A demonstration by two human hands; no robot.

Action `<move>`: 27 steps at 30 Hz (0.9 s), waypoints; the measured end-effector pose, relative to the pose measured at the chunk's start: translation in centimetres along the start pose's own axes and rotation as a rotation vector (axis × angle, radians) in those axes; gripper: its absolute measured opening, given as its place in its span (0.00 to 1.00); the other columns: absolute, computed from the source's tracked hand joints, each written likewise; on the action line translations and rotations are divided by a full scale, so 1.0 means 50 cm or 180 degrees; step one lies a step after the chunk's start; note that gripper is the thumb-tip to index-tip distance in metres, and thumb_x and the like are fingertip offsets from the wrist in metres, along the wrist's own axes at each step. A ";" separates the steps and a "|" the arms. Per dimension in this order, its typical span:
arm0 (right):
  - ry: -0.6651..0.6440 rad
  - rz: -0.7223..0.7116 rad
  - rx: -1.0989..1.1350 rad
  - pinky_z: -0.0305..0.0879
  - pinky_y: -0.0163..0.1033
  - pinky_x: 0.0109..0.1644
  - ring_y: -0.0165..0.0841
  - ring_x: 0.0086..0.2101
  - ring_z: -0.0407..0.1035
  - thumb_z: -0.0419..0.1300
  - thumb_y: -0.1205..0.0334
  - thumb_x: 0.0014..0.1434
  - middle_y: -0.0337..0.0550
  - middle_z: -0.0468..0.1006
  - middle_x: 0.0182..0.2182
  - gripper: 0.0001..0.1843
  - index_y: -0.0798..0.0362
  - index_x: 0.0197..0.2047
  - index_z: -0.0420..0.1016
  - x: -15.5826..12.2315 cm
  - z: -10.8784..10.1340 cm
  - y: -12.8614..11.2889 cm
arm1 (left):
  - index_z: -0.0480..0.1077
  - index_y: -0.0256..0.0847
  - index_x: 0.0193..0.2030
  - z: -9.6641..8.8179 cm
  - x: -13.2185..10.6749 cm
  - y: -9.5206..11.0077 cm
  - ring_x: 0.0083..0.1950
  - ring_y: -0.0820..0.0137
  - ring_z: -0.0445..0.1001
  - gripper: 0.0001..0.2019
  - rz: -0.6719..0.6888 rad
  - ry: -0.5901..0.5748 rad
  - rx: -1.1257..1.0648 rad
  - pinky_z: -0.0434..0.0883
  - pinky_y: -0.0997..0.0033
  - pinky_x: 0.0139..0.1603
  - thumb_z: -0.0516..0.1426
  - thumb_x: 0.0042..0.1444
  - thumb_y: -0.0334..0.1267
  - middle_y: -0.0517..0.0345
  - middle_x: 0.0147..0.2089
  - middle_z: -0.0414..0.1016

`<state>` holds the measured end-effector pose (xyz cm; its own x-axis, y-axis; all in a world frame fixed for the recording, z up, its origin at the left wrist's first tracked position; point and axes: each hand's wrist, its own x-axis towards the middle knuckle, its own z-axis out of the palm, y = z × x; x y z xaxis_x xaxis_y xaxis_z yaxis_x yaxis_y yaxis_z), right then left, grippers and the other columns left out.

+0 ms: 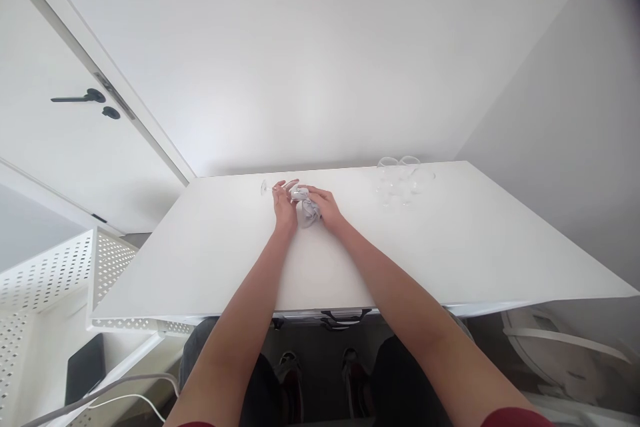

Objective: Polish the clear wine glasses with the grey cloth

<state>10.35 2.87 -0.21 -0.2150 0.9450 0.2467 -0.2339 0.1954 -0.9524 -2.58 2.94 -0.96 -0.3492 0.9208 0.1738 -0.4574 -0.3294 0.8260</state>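
L hand grips stemmed glass, R hand clamps cloth btwn them, prob mid-wipe; next move prob needs turning glass

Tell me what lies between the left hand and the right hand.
In the head view, a bunched grey cloth and the bowl end of a clear glass lie between the left hand and the right hand.
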 end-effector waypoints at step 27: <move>-0.0928 0.0701 0.0648 0.65 0.36 0.28 0.26 0.23 0.60 0.68 0.56 0.55 0.39 0.75 0.32 0.31 0.50 0.62 0.76 -0.014 -0.007 -0.028 | 0.68 0.48 0.47 0.004 0.000 0.026 0.58 0.59 0.78 0.16 -0.0104 -0.0352 -0.0520 0.73 0.52 0.60 0.61 0.64 0.55 0.51 0.63 0.73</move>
<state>11.17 2.06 0.87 -0.5333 0.8388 0.1091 -0.3286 -0.0866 -0.9405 -3.01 2.56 0.21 -0.2443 0.9459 0.2137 -0.5968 -0.3203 0.7357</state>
